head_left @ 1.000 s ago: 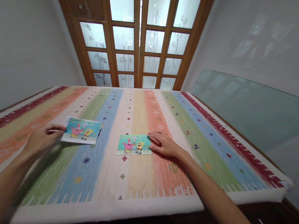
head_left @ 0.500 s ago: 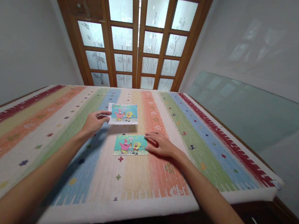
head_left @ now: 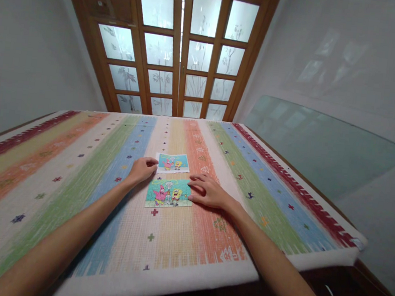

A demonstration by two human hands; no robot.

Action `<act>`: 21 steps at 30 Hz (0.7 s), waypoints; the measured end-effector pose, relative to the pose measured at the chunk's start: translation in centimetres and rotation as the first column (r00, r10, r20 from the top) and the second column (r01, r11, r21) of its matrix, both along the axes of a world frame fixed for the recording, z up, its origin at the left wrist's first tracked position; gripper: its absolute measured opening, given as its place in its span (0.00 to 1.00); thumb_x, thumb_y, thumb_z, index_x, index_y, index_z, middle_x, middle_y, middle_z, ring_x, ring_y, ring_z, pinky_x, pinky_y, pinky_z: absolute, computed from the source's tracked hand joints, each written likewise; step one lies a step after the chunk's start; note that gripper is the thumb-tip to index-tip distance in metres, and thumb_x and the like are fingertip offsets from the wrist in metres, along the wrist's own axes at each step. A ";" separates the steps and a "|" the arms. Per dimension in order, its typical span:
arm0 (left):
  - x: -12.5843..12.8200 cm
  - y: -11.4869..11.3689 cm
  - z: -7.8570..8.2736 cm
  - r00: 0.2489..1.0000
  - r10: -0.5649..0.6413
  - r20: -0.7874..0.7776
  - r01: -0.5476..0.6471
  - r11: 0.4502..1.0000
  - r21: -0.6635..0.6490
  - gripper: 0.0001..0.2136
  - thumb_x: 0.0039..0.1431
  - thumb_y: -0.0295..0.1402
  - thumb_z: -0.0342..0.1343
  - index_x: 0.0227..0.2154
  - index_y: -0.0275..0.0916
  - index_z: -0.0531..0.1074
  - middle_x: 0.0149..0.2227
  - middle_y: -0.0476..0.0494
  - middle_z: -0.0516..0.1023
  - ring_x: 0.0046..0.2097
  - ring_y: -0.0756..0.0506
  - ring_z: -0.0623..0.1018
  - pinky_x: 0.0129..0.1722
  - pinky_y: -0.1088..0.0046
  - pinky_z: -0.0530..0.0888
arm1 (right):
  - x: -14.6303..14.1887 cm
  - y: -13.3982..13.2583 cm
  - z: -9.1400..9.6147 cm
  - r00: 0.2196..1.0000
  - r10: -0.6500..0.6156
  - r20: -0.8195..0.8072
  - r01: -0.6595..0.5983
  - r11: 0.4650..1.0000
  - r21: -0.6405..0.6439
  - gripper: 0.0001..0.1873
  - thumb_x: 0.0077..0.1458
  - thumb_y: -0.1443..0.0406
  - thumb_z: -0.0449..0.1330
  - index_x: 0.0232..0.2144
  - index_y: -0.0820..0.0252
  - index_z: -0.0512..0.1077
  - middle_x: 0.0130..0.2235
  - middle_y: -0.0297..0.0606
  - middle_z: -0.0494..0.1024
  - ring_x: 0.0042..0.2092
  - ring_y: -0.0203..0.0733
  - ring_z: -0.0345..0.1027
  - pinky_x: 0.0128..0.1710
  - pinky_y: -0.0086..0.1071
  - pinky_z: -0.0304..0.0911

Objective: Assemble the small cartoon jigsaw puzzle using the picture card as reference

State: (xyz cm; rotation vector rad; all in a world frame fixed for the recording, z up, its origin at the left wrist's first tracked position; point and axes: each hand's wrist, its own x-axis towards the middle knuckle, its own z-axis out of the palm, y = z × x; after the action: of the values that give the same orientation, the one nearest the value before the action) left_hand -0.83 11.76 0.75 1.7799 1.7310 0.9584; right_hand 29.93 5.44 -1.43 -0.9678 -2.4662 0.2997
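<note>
My left hand (head_left: 145, 169) pinches the left edge of a small cartoon picture card (head_left: 173, 163) with a white border. The card lies on or just above the cloth, behind a jigsaw puzzle (head_left: 168, 194). That puzzle is assembled into a rectangle and shows the same kind of scene: a pink starfish, a yellow sponge and a figure between them on a teal ground. My right hand (head_left: 210, 191) rests at the puzzle's right edge, fingers apart, fingertips touching or just over its upper right corner. Nothing shows in its grasp.
A striped, multicoloured cloth (head_left: 96, 203) with small woven motifs covers the bed-like surface. Wooden doors with frosted panes (head_left: 157, 49) stand beyond its far edge. A pale green glass panel (head_left: 318, 142) is by the wall on the right.
My left hand has lowered the picture card and brought it nearer the puzzle, slightly to the right. My right hand has stayed by the puzzle's right edge. The view has shifted slightly.
</note>
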 end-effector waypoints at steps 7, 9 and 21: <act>-0.4 0.2 -0.7 0.986 -0.055 -0.157 0.067 0.996 0.067 0.13 0.49 0.31 0.57 0.36 0.39 0.83 0.40 0.38 0.85 0.44 0.38 0.82 0.52 0.62 0.76 | 0.1 0.0 -0.1 1.000 -0.007 0.007 0.007 1.000 -0.011 0.26 0.58 0.51 0.67 0.53 0.58 0.78 0.59 0.53 0.75 0.59 0.55 0.67 0.61 0.54 0.61; -0.6 0.3 -0.8 0.978 -0.076 -0.194 0.095 0.991 0.091 0.13 0.50 0.31 0.56 0.36 0.38 0.83 0.42 0.37 0.84 0.44 0.37 0.82 0.53 0.61 0.76 | 0.1 0.0 -0.1 1.000 -0.009 0.013 0.010 1.000 -0.012 0.25 0.59 0.51 0.67 0.53 0.58 0.78 0.59 0.53 0.75 0.59 0.55 0.67 0.61 0.54 0.61; -2.0 -0.5 -1.0 0.944 -0.177 -0.277 0.248 0.937 0.247 0.15 0.62 0.35 0.49 0.41 0.37 0.80 0.49 0.36 0.78 0.51 0.38 0.78 0.58 0.54 0.72 | -0.2 -0.1 0.6 0.999 0.020 -0.038 -0.021 1.000 -0.022 0.22 0.60 0.54 0.66 0.51 0.60 0.79 0.56 0.51 0.79 0.58 0.53 0.71 0.60 0.53 0.62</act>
State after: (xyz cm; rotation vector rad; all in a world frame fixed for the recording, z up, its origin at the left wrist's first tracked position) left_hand -2.78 11.21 -0.27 2.3083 1.5570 0.9538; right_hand 29.77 5.30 -0.85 -0.9379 -2.4444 0.3507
